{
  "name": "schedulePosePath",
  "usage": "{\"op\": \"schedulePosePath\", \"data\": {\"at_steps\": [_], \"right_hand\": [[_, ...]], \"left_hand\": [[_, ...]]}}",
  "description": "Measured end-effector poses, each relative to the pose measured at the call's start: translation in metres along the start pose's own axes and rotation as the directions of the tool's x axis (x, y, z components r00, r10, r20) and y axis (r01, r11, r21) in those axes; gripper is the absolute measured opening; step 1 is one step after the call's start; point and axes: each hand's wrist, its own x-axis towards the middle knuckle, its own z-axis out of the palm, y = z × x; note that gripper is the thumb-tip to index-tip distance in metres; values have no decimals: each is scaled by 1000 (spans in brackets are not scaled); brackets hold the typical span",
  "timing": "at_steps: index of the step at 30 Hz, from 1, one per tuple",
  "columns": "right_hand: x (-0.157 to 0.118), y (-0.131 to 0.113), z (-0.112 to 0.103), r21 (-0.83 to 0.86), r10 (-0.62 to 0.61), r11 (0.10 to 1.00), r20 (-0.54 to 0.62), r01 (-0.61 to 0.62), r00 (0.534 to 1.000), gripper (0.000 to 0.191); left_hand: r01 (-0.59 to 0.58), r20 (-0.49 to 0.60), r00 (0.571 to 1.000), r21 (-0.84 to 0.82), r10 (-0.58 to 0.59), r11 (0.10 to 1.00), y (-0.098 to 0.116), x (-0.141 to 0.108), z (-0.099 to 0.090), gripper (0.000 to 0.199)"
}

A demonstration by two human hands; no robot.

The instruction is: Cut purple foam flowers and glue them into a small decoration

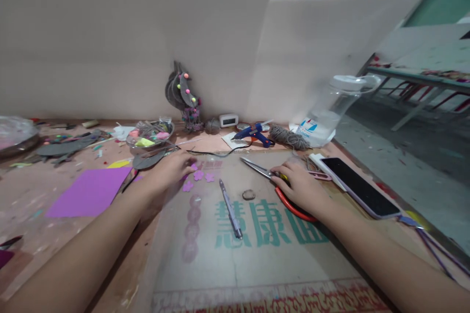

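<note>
Head: small purple flowers [199, 175]

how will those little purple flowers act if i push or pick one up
The purple flowers will probably feel very light, being small and thin-looking. They likely bend easily, if they are the same material as the purple sheet. Lying flat, they should slide across the cardboard when pushed, rather than roll.

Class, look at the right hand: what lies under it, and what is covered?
Under the right hand are scissors: the blades reach out beyond it and part of a red handle shows. The hand covers the rest of the grip.
</note>
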Motion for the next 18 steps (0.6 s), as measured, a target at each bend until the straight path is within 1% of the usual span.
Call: {"op": "schedulePosePath", "data": {"at_steps": [3, 6, 9, 12, 15, 17, 18], "right_hand": [[1, 4, 1, -2, 6, 1000, -18, -6, 1000, 29], [1, 4, 2, -10, -2, 1000, -29, 1, 1000, 28], [2, 4, 3, -12, -10, 1000, -32, 9, 999, 28], [2, 4, 2, -10, -3, 1000, -28, 3, 1000, 27], [0, -2, -2, 12, -13, 1000, -59, 13, 998, 27], [-4, -13, -5, 54, -58, 997, -89, 63, 994, 30], [-7, -20, -7, 81, -100, 991, -90, 108, 991, 32]], "left_hand": [[29, -36, 999, 3, -29, 1000, 0, 0, 5, 29], [66, -67, 996, -6, -66, 998, 2, -1, 8, 24], [111, -79, 991, -27, -112, 993, 5, -2, 7, 19], [147, -70, 986, -62, -151, 987, 10, -2, -1, 15], [166, -65, 983, -106, -174, 980, 19, -4, -15, 18], [179, -73, 979, -141, -190, 974, 28, -5, -25, 21], [184, -64, 978, -180, -198, 966, 35, -6, -28, 21]]}}
